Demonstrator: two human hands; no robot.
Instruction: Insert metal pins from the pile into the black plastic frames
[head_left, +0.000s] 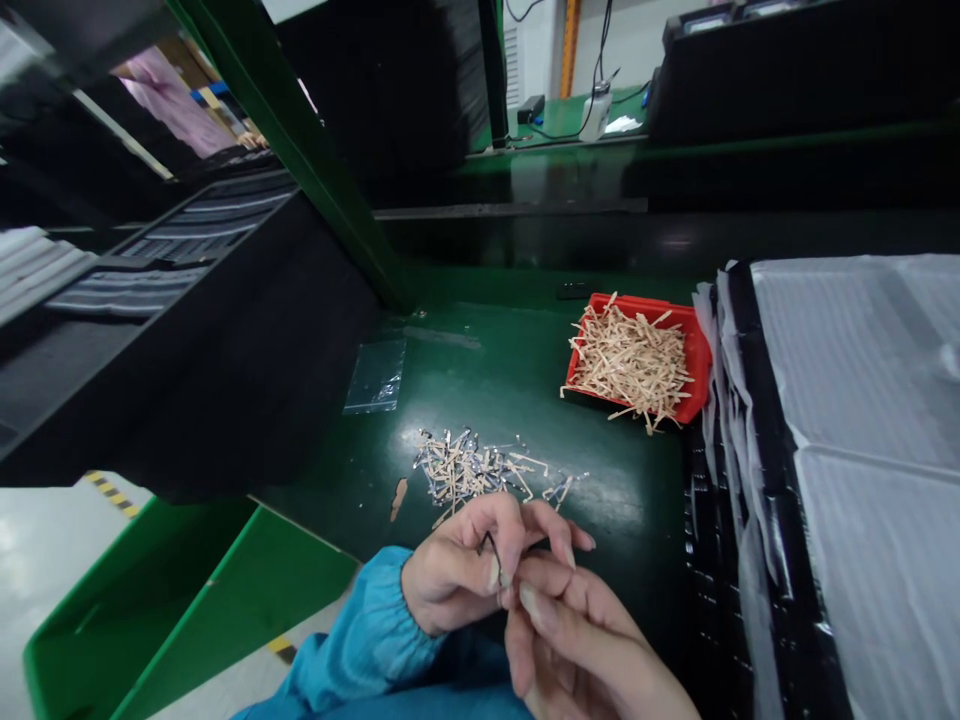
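My left hand (457, 565), in a blue sleeve (360, 640), and my right hand (574, 640) meet low in the view above a green workbench (510, 370). Between their fingertips is a small dark strip (491, 548), partly hidden by my fingers. Just beyond my left hand lies a loose heap of tan strips with shiny metal bits (469, 470). Farther right, a red plastic tray (701, 365) holds a mound of similar tan strips (630, 360). A lone tan scrap (398, 498) lies left of the heap.
A clear plastic bag (375, 377) lies on the bench. A black crate (847, 300) lined with white sheets rises along the right. A black rack (225, 330) and a green upright (300, 140) stand left. A white bottle (596, 112) stands on a farther green bench.
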